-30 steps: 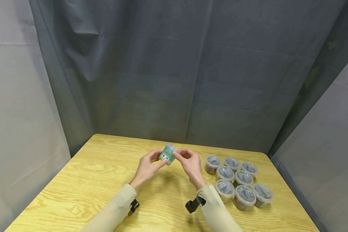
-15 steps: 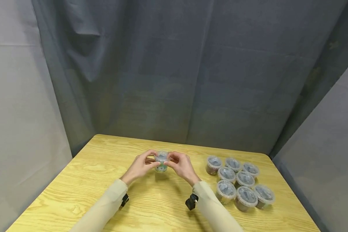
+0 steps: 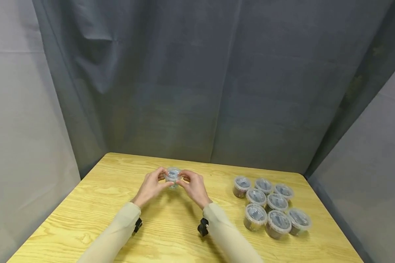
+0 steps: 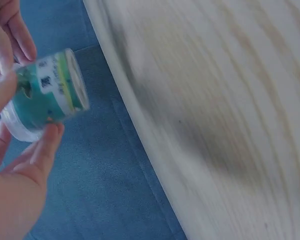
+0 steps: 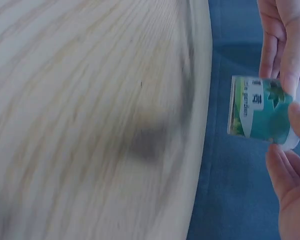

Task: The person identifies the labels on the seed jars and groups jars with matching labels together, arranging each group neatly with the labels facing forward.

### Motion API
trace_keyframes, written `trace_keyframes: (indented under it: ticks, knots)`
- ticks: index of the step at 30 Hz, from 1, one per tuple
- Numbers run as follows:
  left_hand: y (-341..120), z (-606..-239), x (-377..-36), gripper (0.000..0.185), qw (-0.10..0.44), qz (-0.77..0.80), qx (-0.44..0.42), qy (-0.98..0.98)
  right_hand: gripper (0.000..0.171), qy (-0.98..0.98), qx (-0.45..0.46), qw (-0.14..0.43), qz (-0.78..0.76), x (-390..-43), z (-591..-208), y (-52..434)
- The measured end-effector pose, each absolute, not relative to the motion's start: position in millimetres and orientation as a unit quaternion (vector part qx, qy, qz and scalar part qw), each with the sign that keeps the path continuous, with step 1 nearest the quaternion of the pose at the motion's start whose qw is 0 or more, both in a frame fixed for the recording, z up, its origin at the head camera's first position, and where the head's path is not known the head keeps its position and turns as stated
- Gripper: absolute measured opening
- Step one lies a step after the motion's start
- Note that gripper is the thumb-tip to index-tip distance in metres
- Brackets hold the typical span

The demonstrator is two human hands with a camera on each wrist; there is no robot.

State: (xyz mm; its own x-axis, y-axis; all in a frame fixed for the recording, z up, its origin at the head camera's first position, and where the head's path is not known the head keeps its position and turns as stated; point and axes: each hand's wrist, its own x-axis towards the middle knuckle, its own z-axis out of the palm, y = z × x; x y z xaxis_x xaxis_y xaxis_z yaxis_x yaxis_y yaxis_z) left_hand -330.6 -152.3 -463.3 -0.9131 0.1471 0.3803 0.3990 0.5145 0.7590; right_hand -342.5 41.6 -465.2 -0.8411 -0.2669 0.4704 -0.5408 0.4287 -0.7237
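A small clear plastic tub [image 3: 173, 173] with a lid is held upright between both hands, a little above the far middle of the table. Its green label [image 5: 270, 111], printed with a leaf and some lettering, shows in both wrist views. My left hand [image 3: 152, 187] grips the tub's left side with thumb and fingers. On the opposite side, my right hand [image 3: 194, 186] pinches it near the lid. Fingertips cover parts of the rim and wall. In the left wrist view the tub [image 4: 46, 92] appears clear of the tabletop.
Several similar lidded tubs [image 3: 277, 202] with dark contents stand grouped on the right of the wooden table [image 3: 171, 233]. A dark grey curtain [image 3: 184, 91] hangs behind the far edge, with pale cloth panels [image 3: 23, 128] on both sides.
The tub was tilted with its label showing; it has been turned upright, lid up. Both hands have carried it to the left. The grouped tubs have stayed put.
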Motion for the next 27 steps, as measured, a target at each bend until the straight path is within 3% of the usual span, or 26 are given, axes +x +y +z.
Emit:
trace_keyframes:
  ticks: [9,27]
  knots:
    - [-165.6,-468.2,-339.2,0.03,0.142,-0.442,-0.122,-0.877,0.024,-0.846,0.206,0.15,0.468,-350.8,-471.4,18.0]
    - [-199.4,-475.7,-365.4,0.031,0.097,-0.447,-0.114,-0.882,0.042,-0.903,0.243,0.056,0.351,-359.6,-468.2,-0.7]
